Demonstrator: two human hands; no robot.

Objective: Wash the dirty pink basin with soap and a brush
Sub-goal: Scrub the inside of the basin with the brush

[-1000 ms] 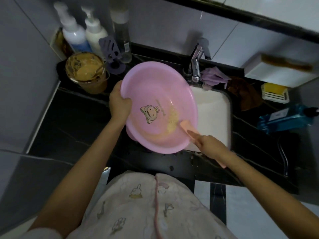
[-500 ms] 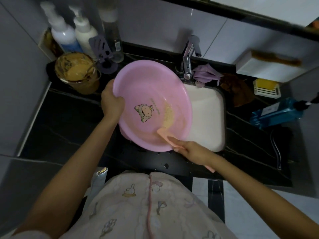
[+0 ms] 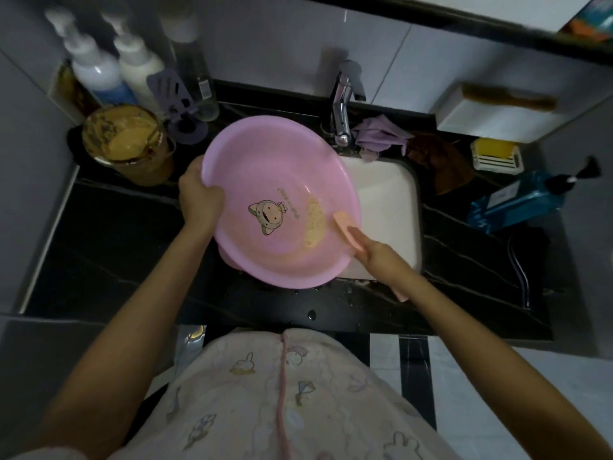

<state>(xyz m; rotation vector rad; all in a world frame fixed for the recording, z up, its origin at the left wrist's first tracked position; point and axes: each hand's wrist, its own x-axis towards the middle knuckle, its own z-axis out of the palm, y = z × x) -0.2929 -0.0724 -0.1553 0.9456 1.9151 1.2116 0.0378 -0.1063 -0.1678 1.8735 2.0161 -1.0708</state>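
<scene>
A pink basin (image 3: pixel 265 167) with a cartoon print is tilted over the left edge of the white sink (image 3: pixel 384 197). A yellowish smear (image 3: pixel 315 224) runs down its inner right side. My left hand (image 3: pixel 199 197) grips the basin's left rim. My right hand (image 3: pixel 381 257) holds a pink brush (image 3: pixel 346 227), index finger laid along it; the brush head lies inside the basin just right of the smear, and its handle end sticks out below my wrist.
A jar of brownish paste (image 3: pixel 127 144) stands left of the basin, with pump bottles (image 3: pixel 96 71) behind. The faucet (image 3: pixel 343 111), a purple cloth (image 3: pixel 378 134), a yellow soap in a dish (image 3: pixel 496 154) and a blue bottle (image 3: pixel 520 200) lie around the black counter.
The brush head has swung from the basin's lower inner wall up and right, to beside the smear. My left hand keeps its hold on the rim.
</scene>
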